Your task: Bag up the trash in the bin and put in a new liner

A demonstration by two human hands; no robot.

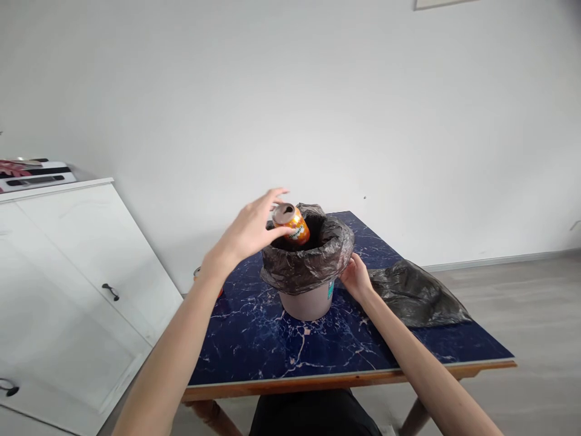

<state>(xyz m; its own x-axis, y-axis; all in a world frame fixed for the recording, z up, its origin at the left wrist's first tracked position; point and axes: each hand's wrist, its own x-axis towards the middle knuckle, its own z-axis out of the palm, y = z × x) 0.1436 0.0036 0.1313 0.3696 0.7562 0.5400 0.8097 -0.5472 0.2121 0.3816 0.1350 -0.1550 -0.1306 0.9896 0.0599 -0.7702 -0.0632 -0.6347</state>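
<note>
Shining orange, the opened can (299, 224) tilts.

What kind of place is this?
It looks like a room in someone's home: there's a white cabinet, a blue marble-patterned table, and a bin lined with a dark plastic bag.

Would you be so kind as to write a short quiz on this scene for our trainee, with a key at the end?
1. Which hand holds the orange can at the mouth of the bin?
2. True or false: the bin stands on the floor.
3. Fill in the gap: over the bin's top edge hangs a dark plastic ____.

Key:
1. The left hand.
2. False; it stands on the blue table.
3. bag
</note>
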